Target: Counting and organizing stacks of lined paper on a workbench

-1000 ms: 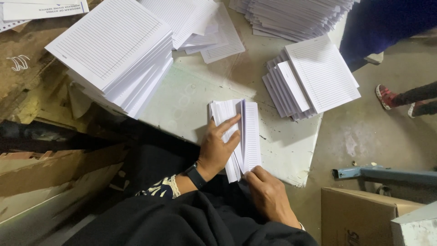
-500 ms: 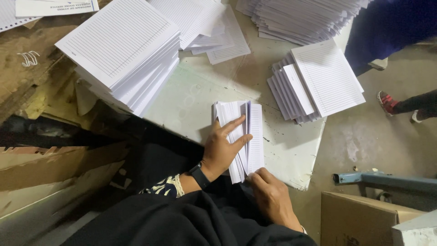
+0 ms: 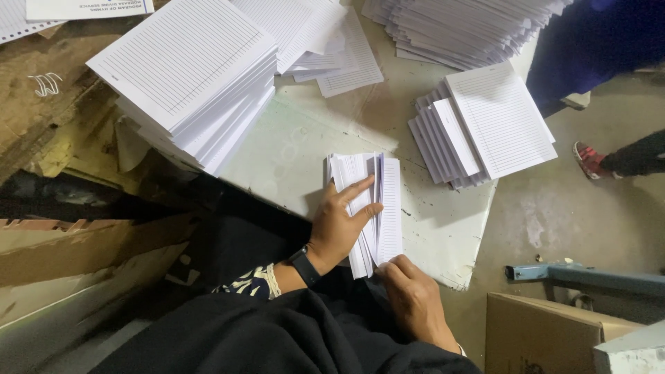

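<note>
1. Folded sheet bundle (image 3: 367, 208) on table (image 3: 291, 152), at its near edge.
2. Left hand (image 3: 339, 225) on bundle; right hand (image 3: 415, 305) at its near end.
3. Tall paper stack (image 3: 187, 76) left-rear.
4. Fanned stack (image 3: 485, 125) right of bundle.
5. Cardboard box (image 3: 547, 339) on floor, right of right hand.

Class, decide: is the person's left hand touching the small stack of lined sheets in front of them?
Touching. The head view shows the left hand lying flat on the small stack of lined sheets, fingers spread across its top.

Left hand (image 3: 341, 225) flat on a small stack of lined sheets (image 3: 374, 201), right hand (image 3: 415, 301) at its near corner, on a pale table (image 3: 291, 149).
</note>
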